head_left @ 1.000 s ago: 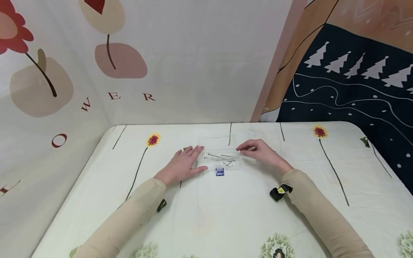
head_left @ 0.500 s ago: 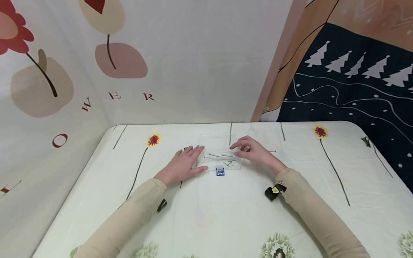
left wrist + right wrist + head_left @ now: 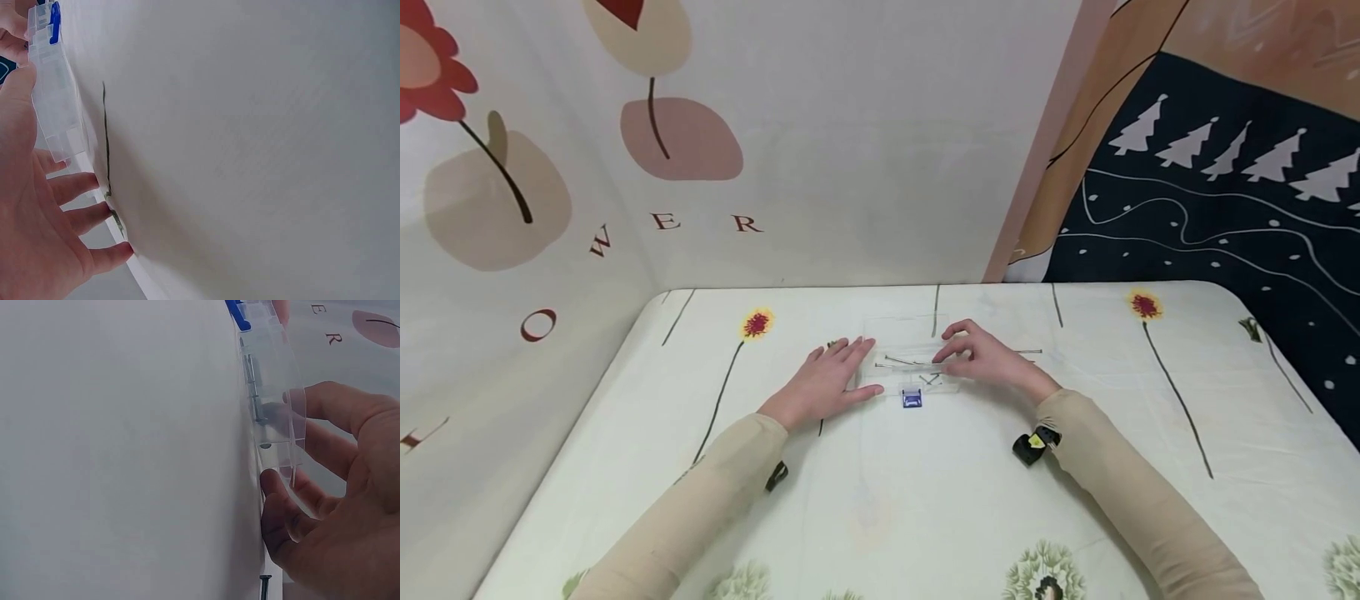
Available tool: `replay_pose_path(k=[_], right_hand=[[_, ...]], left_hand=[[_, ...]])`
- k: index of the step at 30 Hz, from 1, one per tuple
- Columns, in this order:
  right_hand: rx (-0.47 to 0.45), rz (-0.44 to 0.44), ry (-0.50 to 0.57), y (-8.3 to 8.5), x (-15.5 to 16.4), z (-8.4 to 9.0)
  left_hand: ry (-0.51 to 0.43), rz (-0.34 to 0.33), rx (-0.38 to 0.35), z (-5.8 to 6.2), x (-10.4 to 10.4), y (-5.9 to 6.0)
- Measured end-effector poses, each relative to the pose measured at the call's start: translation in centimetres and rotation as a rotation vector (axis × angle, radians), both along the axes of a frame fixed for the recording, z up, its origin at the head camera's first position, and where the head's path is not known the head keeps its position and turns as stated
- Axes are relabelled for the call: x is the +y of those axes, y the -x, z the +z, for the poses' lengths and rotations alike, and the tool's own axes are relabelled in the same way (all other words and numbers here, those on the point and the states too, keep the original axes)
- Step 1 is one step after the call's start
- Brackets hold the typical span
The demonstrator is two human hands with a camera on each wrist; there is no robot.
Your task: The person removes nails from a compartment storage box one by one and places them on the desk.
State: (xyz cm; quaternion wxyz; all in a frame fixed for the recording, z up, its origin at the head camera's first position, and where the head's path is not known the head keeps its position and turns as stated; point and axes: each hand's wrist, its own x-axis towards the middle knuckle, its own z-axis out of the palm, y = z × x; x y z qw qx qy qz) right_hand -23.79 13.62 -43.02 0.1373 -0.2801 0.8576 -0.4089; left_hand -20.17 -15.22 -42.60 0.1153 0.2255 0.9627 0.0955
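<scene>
While your left hand (image 3: 822, 385) lies flat, fingers straight, against the left end of the clear plastic box (image 3: 910, 360) at mid-table (image 3: 880, 500), your right hand (image 3: 988, 360) curls over its right end. Nails (image 3: 904, 362) lie inside; one nail (image 3: 1026, 352) lies outside.

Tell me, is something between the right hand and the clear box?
No, nothing visible. The right hand is already at the clear box; in the right wrist view its fingers curl around the box's right end. The left hand lies flat against the left end.
</scene>
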Motion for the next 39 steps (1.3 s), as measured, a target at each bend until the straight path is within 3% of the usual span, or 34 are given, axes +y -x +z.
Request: replay_pose_path(k=[19,39], right_hand=[[-0.037,0.044,-0.034,-0.38,-0.68,0.23],[-0.057,0.023,-0.003,-0.57,-0.57,0.05]], left_hand=[[-0.005,-0.012,0.002,0.05,-0.06,-0.14],[0.006,-0.007,-0.001,0.06,-0.01,-0.14]])
